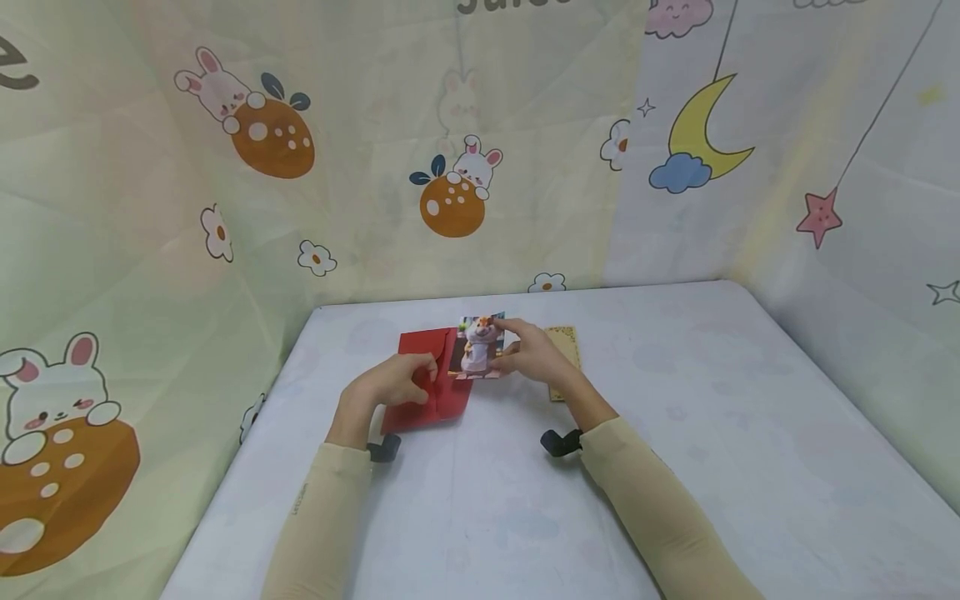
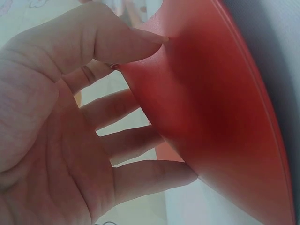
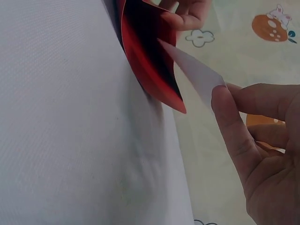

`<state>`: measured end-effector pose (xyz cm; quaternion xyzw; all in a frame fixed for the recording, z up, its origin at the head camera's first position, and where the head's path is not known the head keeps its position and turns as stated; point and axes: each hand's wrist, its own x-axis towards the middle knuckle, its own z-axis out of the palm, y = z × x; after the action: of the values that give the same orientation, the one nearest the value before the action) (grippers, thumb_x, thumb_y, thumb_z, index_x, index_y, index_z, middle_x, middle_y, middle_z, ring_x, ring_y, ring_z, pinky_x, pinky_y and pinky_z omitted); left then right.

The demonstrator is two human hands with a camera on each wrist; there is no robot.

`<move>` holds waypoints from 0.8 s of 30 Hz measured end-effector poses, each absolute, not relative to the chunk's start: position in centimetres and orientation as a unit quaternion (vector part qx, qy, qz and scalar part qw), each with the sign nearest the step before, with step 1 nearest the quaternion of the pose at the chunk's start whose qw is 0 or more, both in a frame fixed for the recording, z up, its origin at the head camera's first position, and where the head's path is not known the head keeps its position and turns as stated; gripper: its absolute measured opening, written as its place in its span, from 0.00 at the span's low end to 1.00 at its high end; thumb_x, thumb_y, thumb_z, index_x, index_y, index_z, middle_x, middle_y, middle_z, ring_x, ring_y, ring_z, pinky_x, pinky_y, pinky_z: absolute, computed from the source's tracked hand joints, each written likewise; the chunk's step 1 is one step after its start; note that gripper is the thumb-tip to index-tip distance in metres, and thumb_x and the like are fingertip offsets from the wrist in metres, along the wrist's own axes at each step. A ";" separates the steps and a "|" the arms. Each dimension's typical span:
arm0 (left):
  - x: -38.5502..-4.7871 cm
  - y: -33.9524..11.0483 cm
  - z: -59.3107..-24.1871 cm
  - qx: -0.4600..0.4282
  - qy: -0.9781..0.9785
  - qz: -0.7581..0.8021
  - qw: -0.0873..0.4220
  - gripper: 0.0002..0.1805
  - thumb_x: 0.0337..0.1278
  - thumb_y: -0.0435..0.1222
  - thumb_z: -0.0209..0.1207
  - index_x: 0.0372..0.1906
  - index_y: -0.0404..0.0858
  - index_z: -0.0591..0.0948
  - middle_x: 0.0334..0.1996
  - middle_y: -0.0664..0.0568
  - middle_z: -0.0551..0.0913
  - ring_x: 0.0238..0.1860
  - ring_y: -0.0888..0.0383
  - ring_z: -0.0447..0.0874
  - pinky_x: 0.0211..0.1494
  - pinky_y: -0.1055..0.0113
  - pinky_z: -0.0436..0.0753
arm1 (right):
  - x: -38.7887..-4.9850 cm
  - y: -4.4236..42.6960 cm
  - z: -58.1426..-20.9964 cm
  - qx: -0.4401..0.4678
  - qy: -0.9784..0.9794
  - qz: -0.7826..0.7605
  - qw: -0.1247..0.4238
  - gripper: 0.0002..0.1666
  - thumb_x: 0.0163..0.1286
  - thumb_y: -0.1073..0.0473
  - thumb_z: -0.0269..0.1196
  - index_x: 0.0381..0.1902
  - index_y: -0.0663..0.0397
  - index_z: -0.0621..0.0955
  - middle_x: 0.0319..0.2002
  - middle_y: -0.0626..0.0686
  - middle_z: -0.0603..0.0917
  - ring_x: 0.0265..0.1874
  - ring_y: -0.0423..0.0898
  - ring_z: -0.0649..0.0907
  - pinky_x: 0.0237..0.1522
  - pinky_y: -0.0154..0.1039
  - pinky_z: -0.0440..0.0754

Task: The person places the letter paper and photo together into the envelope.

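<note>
A red envelope (image 1: 417,417) lies on the table, its mouth spread toward the right in the right wrist view. My left hand (image 1: 395,379) pinches the upper side of the envelope (image 2: 220,112) between thumb and fingers, lifting it. Between the thumb and fingers of my right hand (image 1: 534,354) is a photo card (image 1: 477,348) printed with a hamster-like figure in a white outfit. From the right wrist, only the card's pale back (image 3: 197,72) shows; its corner points at the envelope's opening. Whether that corner is inside cannot be made out.
A tan card with a patterned border (image 1: 564,337) lies on the table behind my right wrist, partly covered by it. The white tabletop (image 1: 480,517) meets a printed cloth backdrop (image 1: 375,250) at the rear. Dark camera mounts (image 1: 561,443) sit at both wrists.
</note>
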<state>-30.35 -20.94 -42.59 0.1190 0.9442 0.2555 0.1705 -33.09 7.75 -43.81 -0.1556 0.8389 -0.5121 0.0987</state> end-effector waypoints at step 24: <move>-30.1 -20.8 -42.3 0.119 0.944 0.256 0.170 0.20 0.52 0.36 0.76 0.46 0.51 0.78 0.46 0.51 0.80 0.55 0.50 0.76 0.43 0.60 0.87 | -32.5 6.2 -44.3 -0.191 0.840 -0.489 0.134 0.49 0.63 0.64 0.75 0.79 0.50 0.66 0.71 0.56 0.74 0.37 0.44 0.89 0.40 0.39 0.85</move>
<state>-30.11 -20.85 -42.32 0.1190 0.9441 0.2560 0.1704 -32.47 6.21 -44.26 -0.1914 0.8404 -0.4889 0.1342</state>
